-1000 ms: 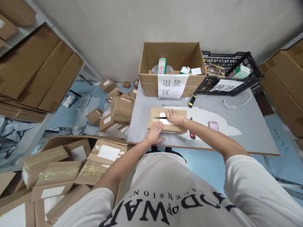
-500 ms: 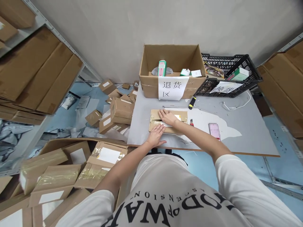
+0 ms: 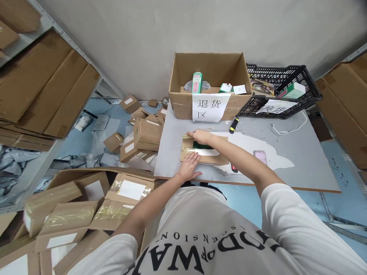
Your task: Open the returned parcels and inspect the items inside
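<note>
Under both hands, in the head view, one flat cardboard parcel (image 3: 200, 152) lies on the grey table (image 3: 301, 152), near its front edge. The left hand (image 3: 189, 167) rests flat and spread on the parcel's near flap, gripping nothing. The right hand (image 3: 200, 136) curls over the far flap, which stands lifted, so something green shows inside. By my judgement the parcel is partly opened; its contents are not yet out. Beyond the right hand stand one open carton (image 3: 209, 82) with a paper sign and one black crate (image 3: 282, 89); one yellow-handled cutter (image 3: 233, 125) lies just past it.
</note>
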Motion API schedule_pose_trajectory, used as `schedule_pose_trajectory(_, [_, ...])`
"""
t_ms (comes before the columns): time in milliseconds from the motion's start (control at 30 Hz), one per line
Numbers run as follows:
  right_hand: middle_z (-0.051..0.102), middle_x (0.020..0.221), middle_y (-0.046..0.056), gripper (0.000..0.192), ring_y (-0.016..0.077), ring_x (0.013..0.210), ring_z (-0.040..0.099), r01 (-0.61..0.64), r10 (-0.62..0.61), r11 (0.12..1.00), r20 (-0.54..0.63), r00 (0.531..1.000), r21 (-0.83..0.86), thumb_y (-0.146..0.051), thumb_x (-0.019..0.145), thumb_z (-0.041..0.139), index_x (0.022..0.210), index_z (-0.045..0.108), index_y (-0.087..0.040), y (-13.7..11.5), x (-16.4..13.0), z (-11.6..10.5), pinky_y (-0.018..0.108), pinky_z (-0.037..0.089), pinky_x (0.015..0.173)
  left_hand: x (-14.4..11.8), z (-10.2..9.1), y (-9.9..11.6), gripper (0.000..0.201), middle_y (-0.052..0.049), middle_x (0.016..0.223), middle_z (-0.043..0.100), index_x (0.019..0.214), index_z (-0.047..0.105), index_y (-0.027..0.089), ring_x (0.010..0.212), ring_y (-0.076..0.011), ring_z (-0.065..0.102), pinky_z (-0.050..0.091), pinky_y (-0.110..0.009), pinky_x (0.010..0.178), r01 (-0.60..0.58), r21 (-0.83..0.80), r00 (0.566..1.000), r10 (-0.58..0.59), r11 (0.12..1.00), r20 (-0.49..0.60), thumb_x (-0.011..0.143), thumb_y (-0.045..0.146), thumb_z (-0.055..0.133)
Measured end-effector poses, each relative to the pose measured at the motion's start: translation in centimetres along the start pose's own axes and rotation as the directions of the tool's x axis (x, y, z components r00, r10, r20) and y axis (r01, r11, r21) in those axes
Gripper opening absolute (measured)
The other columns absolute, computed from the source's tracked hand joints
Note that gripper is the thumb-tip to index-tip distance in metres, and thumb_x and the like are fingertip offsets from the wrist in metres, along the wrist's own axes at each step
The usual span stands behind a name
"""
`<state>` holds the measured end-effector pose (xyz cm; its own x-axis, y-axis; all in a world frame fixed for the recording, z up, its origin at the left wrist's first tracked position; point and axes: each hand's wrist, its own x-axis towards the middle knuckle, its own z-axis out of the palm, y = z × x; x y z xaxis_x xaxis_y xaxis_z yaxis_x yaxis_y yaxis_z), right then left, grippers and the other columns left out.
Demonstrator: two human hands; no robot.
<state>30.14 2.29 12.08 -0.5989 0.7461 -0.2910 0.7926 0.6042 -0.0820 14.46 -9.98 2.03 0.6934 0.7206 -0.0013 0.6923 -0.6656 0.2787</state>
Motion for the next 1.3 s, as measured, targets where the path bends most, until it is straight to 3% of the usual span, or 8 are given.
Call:
schedule_pose_trajectory(100, [0.049, 0.133, 0.023, 0.044, 0.0297, 0.122, 0.047, -0.129, 0.126, 0.989, -0.052, 0.991, -0.066, -0.007, 0.091, 0.034, 0.135, 0.038, -0.010, 0.0, -4.7, 3.0, 0.044, 0.044, 0.092, 0.0, 0.0, 0.1, 0.086, -0.016, 0.148, 0.034, 0.144, 0.030, 0.011, 0.140, -0.0305, 0.024, 0.022, -0.045, 0.113, 0.004, -0.008, 1.000, -0.004, 1.000, -0.010, 0.077, 0.056, 0.060])
schedule_pose_trajectory(200, [0.044, 0.135, 0.028, 0.047, 0.0330, 0.126, 0.043, -0.441, 0.428, 0.889, -0.114, 0.896, -0.126, -0.005, 0.090, 0.026, 0.137, 0.033, -0.004, 1.4, -9.0, 5.4, 0.044, 0.047, 0.087, -0.1, 0.0, 0.0, 0.084, -0.016, 0.148, 0.035, 0.144, 0.029, 0.011, 0.140, -0.0307, 0.024, 0.022, -0.046, 0.113, 0.001, -0.018, 1.000, -0.001, 1.000, -0.027, 0.078, 0.055, 0.058])
schedule_pose_trajectory(400, [0.062, 0.107, 0.024, 0.031, 0.0280, 0.098, 0.062, -0.267, 0.279, 0.958, 0.142, 0.950, -0.101, -0.005, 0.086, 0.041, 0.115, 0.053, -0.003, 5.9, -9.4, 3.8, 0.034, 0.046, 0.080, -0.1, -0.2, -0.3, 0.086, -0.015, 0.149, 0.033, 0.144, 0.029, 0.011, 0.140, -0.0316, 0.024, 0.022, -0.046, 0.113, -0.043, 0.004, 0.999, 0.043, 0.999, -0.013, 0.077, 0.052, 0.062])
schedule_pose_trajectory(633, [0.067, 0.097, 0.019, 0.020, 0.0277, 0.090, 0.064, -0.182, 0.190, 0.982, 0.336, 0.922, -0.055, -0.015, 0.081, 0.055, 0.098, 0.064, -0.009, 8.9, -7.2, -0.3, 0.029, 0.043, 0.068, 0.1, -0.1, -0.1, 0.088, -0.016, 0.149, 0.034, 0.145, 0.026, 0.013, 0.141, -0.0306, 0.023, 0.021, -0.046, 0.113, -0.025, 0.010, 1.000, 0.025, 1.000, 0.007, 0.075, 0.051, 0.064])
schedule_pose_trajectory(833, [0.068, 0.097, 0.018, 0.028, 0.0259, 0.090, 0.064, -0.235, 0.239, 0.971, 0.227, 0.944, -0.045, -0.010, 0.085, 0.046, 0.110, 0.059, -0.009, 7.9, -8.7, 1.2, 0.029, 0.042, 0.071, 0.5, -2.1, 1.1, 0.098, -0.017, 0.146, 0.037, 0.147, 0.020, 0.012, 0.137, -0.0331, 0.031, 0.019, -0.048, 0.112, 0.050, -0.022, 0.998, -0.050, 0.998, 0.034, 0.073, 0.062, 0.059])
schedule_pose_trajectory(967, [0.068, 0.096, 0.018, 0.032, 0.0258, 0.089, 0.065, -0.282, 0.282, 0.959, 0.162, 0.946, -0.022, -0.006, 0.086, 0.040, 0.115, 0.053, -0.009, 6.9, -9.7, 2.6, 0.030, 0.043, 0.073, 4.1, -3.1, 4.6, 0.100, -0.022, 0.149, 0.029, 0.147, 0.015, 0.006, 0.139, -0.0333, 0.026, 0.012, -0.052, 0.113, 0.097, -0.011, 0.995, -0.097, 0.995, -0.004, 0.077, 0.071, 0.045])
schedule_pose_trajectory(1133, [0.064, 0.107, 0.019, 0.028, 0.0261, 0.096, 0.063, -0.309, 0.308, 0.951, 0.109, 0.945, -0.007, -0.010, 0.088, 0.041, 0.115, 0.049, -0.008, 6.4, -9.8, 3.2, 0.030, 0.044, 0.076, 9.4, -1.8, 8.8, 0.107, -0.022, 0.154, 0.010, 0.147, 0.015, 0.003, 0.143, -0.0335, 0.006, 0.009, -0.051, 0.114, -0.018, -0.030, 1.000, 0.019, 0.999, 0.018, 0.073, 0.078, 0.039])
schedule_pose_trajectory(1300, [0.058, 0.118, 0.022, 0.029, 0.0263, 0.107, 0.058, -0.300, 0.301, 0.954, 0.056, 0.952, -0.026, -0.011, 0.091, 0.036, 0.117, 0.047, -0.008, 5.9, -10.0, 4.2, 0.031, 0.046, 0.077, 9.7, -0.2, 8.9, 0.107, -0.020, 0.154, 0.018, 0.147, 0.014, 0.003, 0.144, -0.0312, 0.010, 0.010, -0.049, 0.114, -0.036, -0.074, 0.997, 0.041, 0.997, 0.061, 0.074, 0.077, 0.037])
